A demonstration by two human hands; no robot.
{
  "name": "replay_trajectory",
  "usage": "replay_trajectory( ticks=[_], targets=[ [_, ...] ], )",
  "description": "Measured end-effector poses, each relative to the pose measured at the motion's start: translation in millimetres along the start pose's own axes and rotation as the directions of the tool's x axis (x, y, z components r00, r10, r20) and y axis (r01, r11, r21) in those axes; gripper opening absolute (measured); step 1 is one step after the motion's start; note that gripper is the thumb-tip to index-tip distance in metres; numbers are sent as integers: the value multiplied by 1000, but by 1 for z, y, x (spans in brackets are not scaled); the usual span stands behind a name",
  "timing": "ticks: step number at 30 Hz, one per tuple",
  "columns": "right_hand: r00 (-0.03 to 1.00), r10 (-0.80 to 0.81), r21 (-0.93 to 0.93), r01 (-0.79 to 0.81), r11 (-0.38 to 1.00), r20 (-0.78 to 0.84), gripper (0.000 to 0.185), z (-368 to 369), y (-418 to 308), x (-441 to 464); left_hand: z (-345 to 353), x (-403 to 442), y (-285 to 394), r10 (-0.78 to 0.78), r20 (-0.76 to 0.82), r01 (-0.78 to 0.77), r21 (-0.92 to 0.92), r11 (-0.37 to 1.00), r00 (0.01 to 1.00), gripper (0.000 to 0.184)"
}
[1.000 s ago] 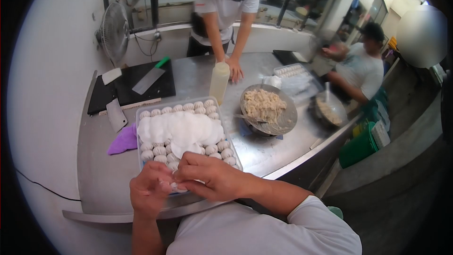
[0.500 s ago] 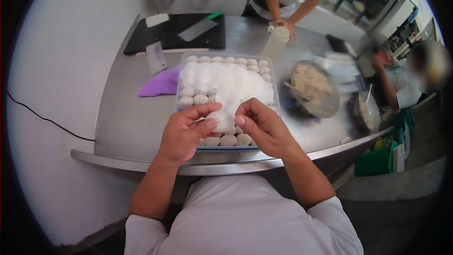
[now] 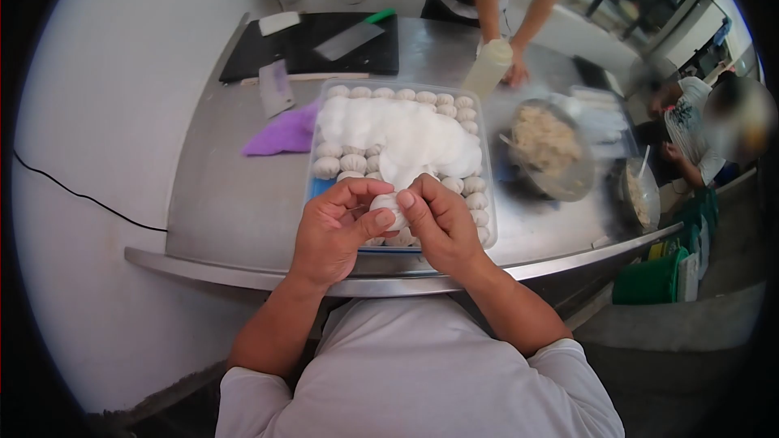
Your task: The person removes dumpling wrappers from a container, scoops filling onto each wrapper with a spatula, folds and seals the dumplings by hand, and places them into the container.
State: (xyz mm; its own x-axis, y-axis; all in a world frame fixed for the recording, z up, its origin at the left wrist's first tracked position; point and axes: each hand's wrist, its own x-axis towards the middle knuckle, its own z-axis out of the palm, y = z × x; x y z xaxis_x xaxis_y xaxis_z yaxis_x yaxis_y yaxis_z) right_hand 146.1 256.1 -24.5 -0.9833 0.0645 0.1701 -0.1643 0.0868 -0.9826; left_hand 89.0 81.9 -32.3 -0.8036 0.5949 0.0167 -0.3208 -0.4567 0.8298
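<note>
Between my two hands is a small whitish pleated dumpling (image 3: 389, 209). My left hand (image 3: 339, 223) is closed around its left side, with the thumb at the front. The thumb and fingers of my right hand (image 3: 445, 219) pinch it from the upper right. Both hands are over the front part of a clear plastic tray (image 3: 489, 142) that holds many pleated dumplings (image 3: 351, 164) in rows. Across the middle of the tray lies a soft-looking white mass (image 3: 398, 130); what it is made of I cannot tell. My hands hide some of the front rows.
Left of the tray are a purple cloth (image 3: 282, 135), a flat scraper (image 3: 276, 91) and a black board (image 3: 312, 47) with a green-handled cleaver (image 3: 349, 40). A bottle (image 3: 488, 67) and a bowl of filling (image 3: 548, 142) stand right. One co-worker leans across the table; another sits right.
My right hand has come onto the dumpling, which it was slightly apart from before. The co-worker's hands opposite have shifted apart.
</note>
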Motion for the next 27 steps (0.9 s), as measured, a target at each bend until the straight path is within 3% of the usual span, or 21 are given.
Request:
replay_trajectory(
  ticks=[3, 6, 8, 9, 11, 15, 17, 21, 25, 27],
  targets=[
    [1000, 15, 68, -16, 998, 8, 29, 2, -2, 3, 0, -1, 0, 65, 6, -65, 35, 997, 998, 34],
    [991, 126, 164, -132, 978, 46, 30, 2, -5, 10, -4, 1, 3, 84, -16, -82, 75, 994, 996, 36],
    [988, 125, 360, -151, 921, 93, 32, 3, -5, 16, -6, 2, 7, 74, -24, -72, 66, 995, 997, 36],
    [988, 123, 360, -149, 921, 96, 32, 3, -5, 18, -7, 2, 9, 60, -31, -59, 53, 997, 998, 37],
    [996, 3, 98, -12, 995, 94, 32, 4, -6, 19, -2, -1, 14, 97, -24, -94, 85, 992, 995, 37],
    [994, 17, -38, -13, 999, 104, 32, 7, -18, 23, -4, -2, 16, 189, -30, -182, 160, 970, 982, 36],
    [998, 45, -160, -50, 986, -32, 32, 13, -21, 27, -8, -2, 18, 196, -47, -185, 174, 967, 980, 36],
    [998, 20, -99, -14, 995, 64, 33, 17, -17, 35, -12, -3, 28, 174, -58, -156, 231, 960, 983, 36],
    [988, 135, 55, -139, 989, 81, 31, 18, -18, 53, -33, 3, 45, 214, -133, -164, 311, 936, 968, 35],
    [999, 31, -23, -30, 999, 21, 29, 10, -13, 61, -50, 1, 57, 248, -211, -152, 388, 909, 946, 35]
  ],
)
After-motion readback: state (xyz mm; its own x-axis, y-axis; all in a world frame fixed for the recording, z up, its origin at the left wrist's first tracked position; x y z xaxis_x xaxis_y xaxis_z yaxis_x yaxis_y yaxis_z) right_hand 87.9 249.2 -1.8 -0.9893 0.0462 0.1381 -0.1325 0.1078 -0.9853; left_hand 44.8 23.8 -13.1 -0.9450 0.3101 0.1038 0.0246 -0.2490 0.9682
